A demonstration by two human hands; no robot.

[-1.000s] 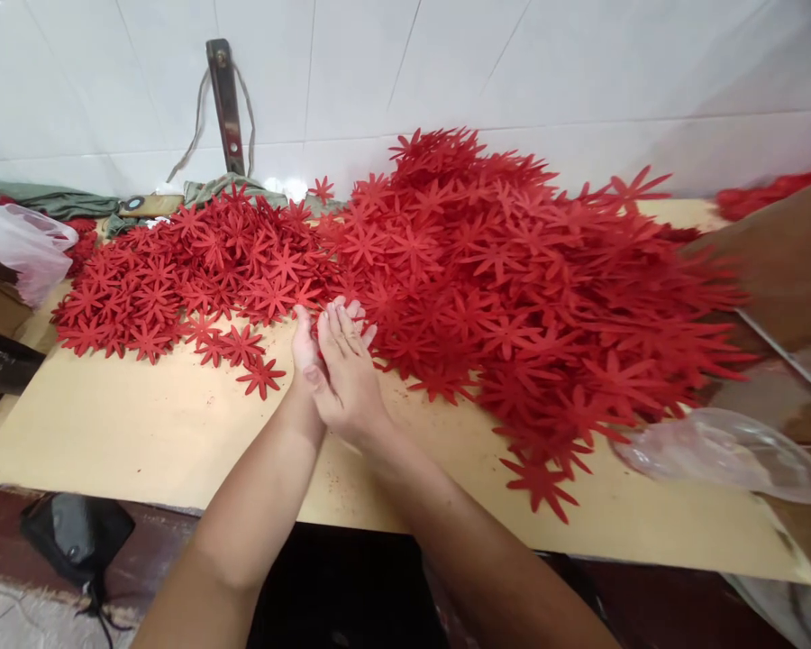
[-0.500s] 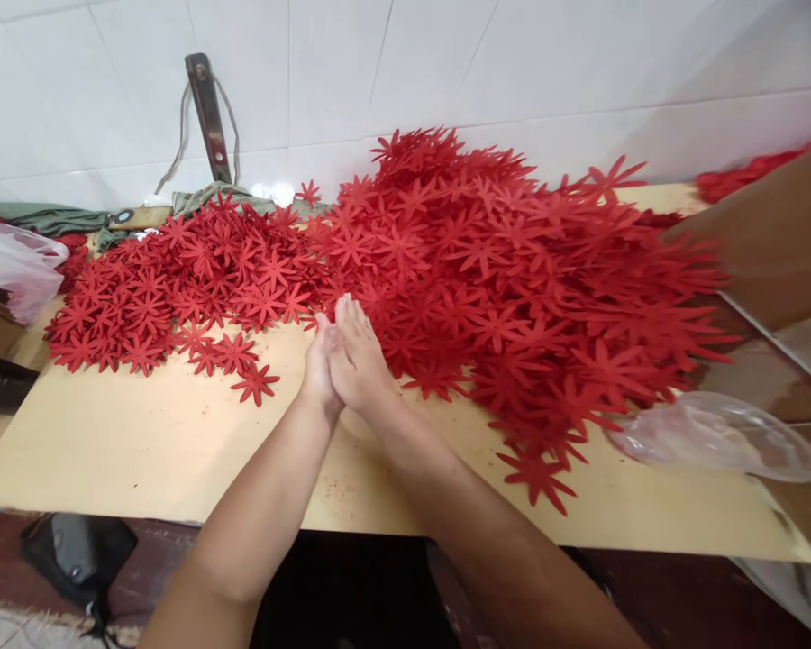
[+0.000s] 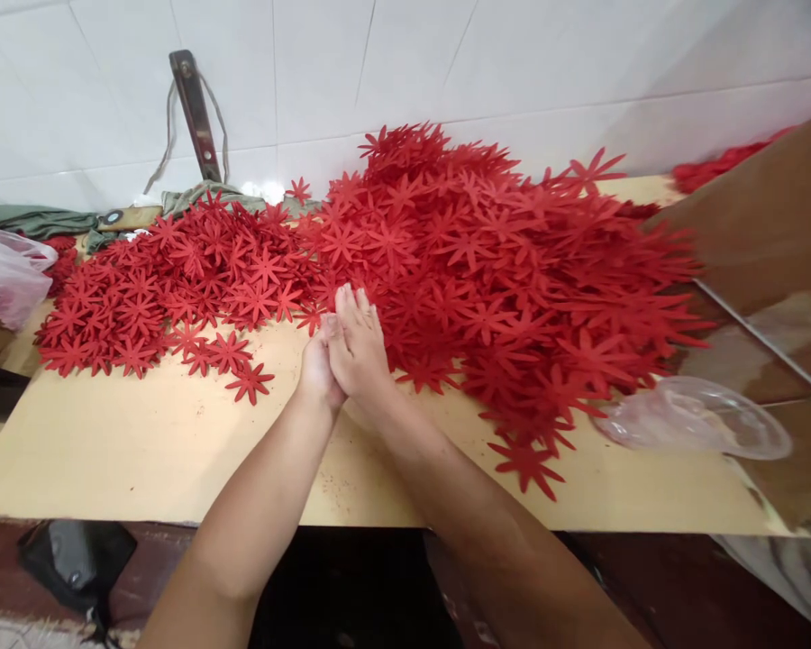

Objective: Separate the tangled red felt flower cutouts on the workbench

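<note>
A tall heap of red flower-shaped cut-outs [image 3: 487, 261] covers the right and middle of a tan board [image 3: 141, 442]. A flatter spread of the same red flowers [image 3: 176, 279] lies to the left. My right hand [image 3: 358, 351] and my left hand [image 3: 316, 365] are pressed palm to palm at the heap's front edge, fingers straight and pointing into the flowers. The right hand hides most of the left. Whether anything lies between the palms is hidden. One loose flower [image 3: 249, 382] lies just left of my hands.
A clear plastic bag [image 3: 693, 419] rests at the right front of the board, below a brown cardboard sheet [image 3: 757, 216]. Another plastic bag [image 3: 6, 275] sits at the far left. A metal bar [image 3: 193, 113] leans on the white tiled wall. A black object [image 3: 74, 554] is on the floor.
My hands, a little apart with spread fingers a second ago, have closed flat against each other and slid forward to the heap's edge. The view has shifted slightly.
</note>
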